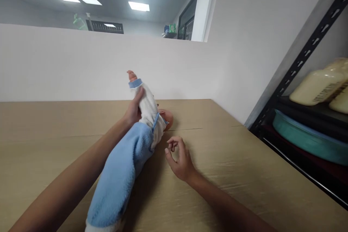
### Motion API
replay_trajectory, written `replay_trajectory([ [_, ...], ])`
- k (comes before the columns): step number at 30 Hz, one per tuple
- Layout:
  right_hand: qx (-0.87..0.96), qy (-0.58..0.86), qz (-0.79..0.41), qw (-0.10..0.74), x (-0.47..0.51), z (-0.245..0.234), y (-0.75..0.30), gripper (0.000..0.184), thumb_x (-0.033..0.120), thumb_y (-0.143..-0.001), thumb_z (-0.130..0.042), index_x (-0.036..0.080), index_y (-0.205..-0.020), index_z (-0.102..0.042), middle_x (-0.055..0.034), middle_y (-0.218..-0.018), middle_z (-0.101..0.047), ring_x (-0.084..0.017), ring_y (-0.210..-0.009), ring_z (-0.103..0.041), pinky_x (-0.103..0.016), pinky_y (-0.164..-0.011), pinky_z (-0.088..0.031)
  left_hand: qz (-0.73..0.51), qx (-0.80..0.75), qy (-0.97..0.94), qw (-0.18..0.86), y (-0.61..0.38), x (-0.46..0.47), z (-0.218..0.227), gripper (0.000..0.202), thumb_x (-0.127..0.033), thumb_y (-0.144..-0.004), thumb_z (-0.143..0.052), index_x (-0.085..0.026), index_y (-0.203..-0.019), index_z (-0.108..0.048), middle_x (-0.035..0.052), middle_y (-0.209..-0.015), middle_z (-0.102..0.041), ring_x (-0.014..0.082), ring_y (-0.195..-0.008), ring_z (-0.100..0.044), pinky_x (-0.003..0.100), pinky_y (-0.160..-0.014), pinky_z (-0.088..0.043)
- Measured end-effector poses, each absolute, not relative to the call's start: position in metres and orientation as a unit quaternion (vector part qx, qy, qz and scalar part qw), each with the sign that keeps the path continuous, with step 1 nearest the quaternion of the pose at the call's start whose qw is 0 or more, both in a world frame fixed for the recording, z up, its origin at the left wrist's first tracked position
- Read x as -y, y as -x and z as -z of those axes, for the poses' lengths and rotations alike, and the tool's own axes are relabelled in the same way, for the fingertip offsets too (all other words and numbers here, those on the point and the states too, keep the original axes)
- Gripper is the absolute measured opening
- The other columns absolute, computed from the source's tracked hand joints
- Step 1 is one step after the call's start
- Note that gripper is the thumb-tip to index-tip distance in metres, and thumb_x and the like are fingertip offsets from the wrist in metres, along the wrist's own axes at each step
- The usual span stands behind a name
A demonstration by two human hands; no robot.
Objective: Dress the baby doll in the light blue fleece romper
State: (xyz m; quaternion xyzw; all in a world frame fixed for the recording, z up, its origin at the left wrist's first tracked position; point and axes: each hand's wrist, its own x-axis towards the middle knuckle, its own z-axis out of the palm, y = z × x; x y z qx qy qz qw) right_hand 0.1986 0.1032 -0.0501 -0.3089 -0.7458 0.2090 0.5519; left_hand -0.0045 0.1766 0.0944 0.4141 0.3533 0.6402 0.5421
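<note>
A baby doll (pixel 122 159) in blue fleece trousers and a white top with a blue cuff lies along the table, tipped on its side. Its head is at the far end, mostly hidden behind the clothing, and one arm points up. Around that raised arm's sleeve my left hand (pixel 134 107) is closed, just below the cuff. My right hand (pixel 178 157) hovers over the table to the right of the doll, apart from it. Its fingers are curled with a gap between thumb and forefinger, and nothing is in them.
The wooden table (pixel 217 145) runs back to a low white partition (pixel 67 65). At the right stands a black metal shelf rack (pixel 296 67) holding cream-coloured containers (pixel 318 85) and, lower down, a teal basin (pixel 307 137).
</note>
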Motion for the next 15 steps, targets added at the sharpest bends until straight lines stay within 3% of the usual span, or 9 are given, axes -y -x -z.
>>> replay_trajectory([
  [7,0.773,0.287,-0.298,0.480,-0.095,0.043,-0.183,0.033,0.018,-0.090,-0.067,0.027,-0.122,-0.062,-0.0058,-0.114,-0.069,-0.023,-0.108,-0.064,-0.042,-0.099,-0.052,-0.655,-0.264,-0.353,0.614,0.062,-0.188,-0.071,0.054,-0.069,-0.098,-0.051,-0.018,-0.098,-0.070,0.0087,-0.081,-0.078,0.0306,-0.084,-0.078,0.046,-0.082,-0.067],
  [15,0.758,0.297,-0.330,0.478,-0.092,0.033,-0.136,0.028,0.022,-0.093,-0.069,0.025,-0.120,-0.068,-0.0060,-0.110,-0.067,-0.021,-0.104,-0.066,-0.037,-0.097,-0.052,-0.699,-0.214,-0.242,0.637,0.081,-0.180,-0.063,0.056,-0.056,-0.109,-0.032,-0.017,-0.126,-0.069,0.0084,-0.080,-0.081,0.0300,-0.093,-0.081,0.038,-0.087,-0.068],
])
